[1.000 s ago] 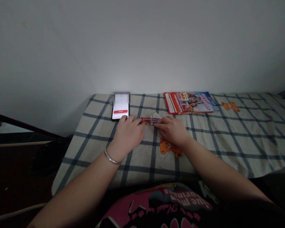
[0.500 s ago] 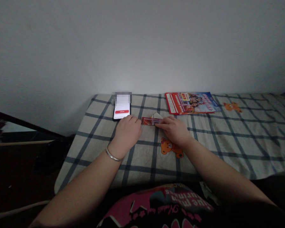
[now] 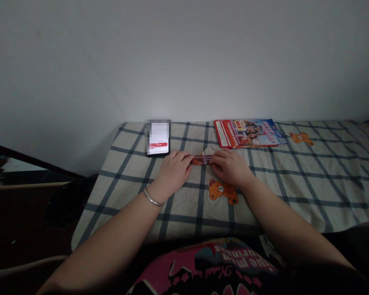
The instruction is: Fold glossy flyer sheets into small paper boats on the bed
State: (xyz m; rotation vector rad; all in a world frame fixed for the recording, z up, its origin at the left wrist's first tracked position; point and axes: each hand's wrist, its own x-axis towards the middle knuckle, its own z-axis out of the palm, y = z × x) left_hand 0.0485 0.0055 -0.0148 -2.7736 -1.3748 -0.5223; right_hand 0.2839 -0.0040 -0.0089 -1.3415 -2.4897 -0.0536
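The cloth (image 3: 178,211) is greyish cream, crossed by dark blue-grey checks and printed with orange bears (image 3: 222,191). The strip (image 3: 201,159) is dark red with small pale lettering and a whitish flap (image 3: 208,151). The flyers (image 3: 249,133) mix red, blue and white. The phone (image 3: 159,138) is black, its screen (image 3: 159,130) white with a red bar (image 3: 160,144). The bangle (image 3: 153,198) is silver, the shirt (image 3: 186,262) black and pink, the wall (image 3: 184,61) grey.

Left hand (image 3: 176,170) (silver bangle (image 3: 153,198) on that wrist) has one end of a folded printed paper (image 3: 200,159), right hand (image 3: 231,167) has the other. Lit phone (image 3: 159,139) just past the left hand, flyers (image 3: 249,133) further right, all on plaid cloth (image 3: 184,213).
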